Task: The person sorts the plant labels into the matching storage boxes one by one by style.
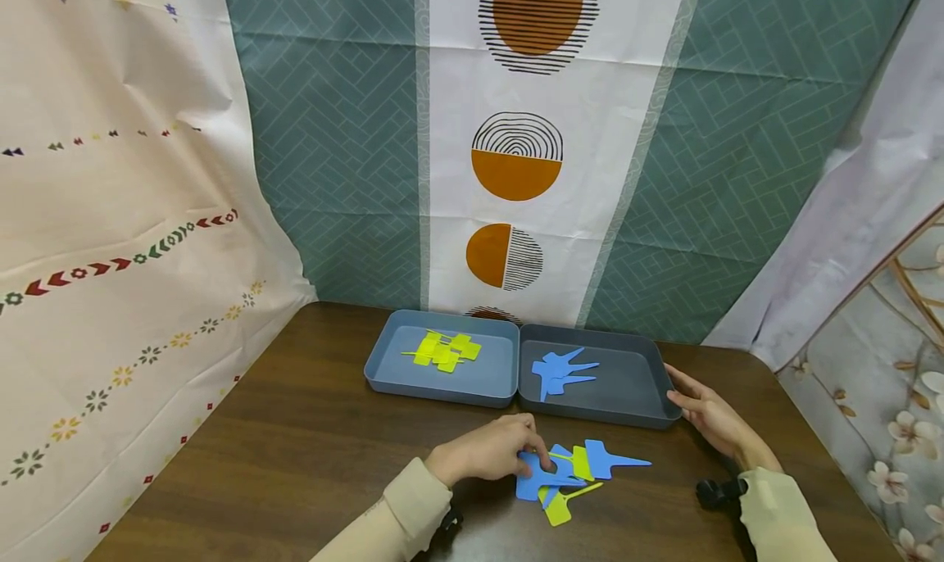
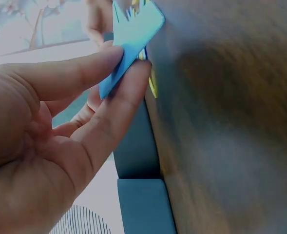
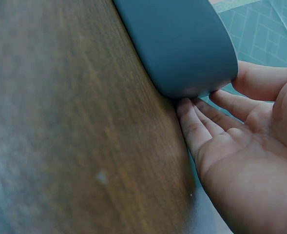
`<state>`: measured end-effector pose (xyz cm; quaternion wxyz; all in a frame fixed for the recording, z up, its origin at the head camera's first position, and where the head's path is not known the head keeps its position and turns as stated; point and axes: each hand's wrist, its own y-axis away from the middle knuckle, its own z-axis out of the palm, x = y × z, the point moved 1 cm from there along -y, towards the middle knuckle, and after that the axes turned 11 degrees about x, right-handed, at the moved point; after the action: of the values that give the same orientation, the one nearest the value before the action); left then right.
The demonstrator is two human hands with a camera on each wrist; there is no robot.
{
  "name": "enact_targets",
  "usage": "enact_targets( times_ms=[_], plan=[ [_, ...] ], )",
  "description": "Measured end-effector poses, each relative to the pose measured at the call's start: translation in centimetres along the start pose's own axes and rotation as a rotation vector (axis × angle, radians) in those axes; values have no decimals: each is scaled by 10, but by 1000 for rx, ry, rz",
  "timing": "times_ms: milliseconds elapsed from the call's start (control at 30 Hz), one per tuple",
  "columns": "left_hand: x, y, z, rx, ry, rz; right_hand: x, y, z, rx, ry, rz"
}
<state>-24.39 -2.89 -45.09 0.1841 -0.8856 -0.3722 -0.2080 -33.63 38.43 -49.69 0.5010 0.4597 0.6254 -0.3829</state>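
Observation:
In the head view, my left hand (image 1: 490,450) pinches a blue T-shaped plant label (image 2: 139,31) between thumb and finger, just over a small pile on the table. Blue labels (image 1: 599,459) and yellow-green labels (image 1: 558,510) overlap in that pile. At the right end of the dark grey tray (image 1: 601,409), my right hand (image 1: 717,421) holds the corner, thumb at the rim and fingers against the outer wall. Several blue labels (image 1: 553,369) lie inside this tray. The blue-grey tray (image 1: 442,392) beside it contains several yellow-green labels (image 1: 442,351).
Both trays stand side by side at the back of the brown wooden table (image 1: 295,431). A patterned curtain (image 1: 332,136) hangs right behind them. Floral cloths (image 1: 885,439) border the table at the sides.

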Motion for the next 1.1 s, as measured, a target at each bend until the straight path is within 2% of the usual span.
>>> enact_targets(
  times_ms=[300, 533, 667, 1100],
  plan=[
    [-2, -3, -9, 22, 72, 50, -1, 0, 1, 5, -2, 5],
    [-2, -5, -11, 76, 225, -23, -2, 1, 2, 9, 3, 0],
    [-1, -5, -12, 116, 278, -30, -2, 1, 2, 6, 5, -4],
    [-5, -7, -14, 163, 256, 7, -2, 1, 1, 1, 1, -9]
  ],
)
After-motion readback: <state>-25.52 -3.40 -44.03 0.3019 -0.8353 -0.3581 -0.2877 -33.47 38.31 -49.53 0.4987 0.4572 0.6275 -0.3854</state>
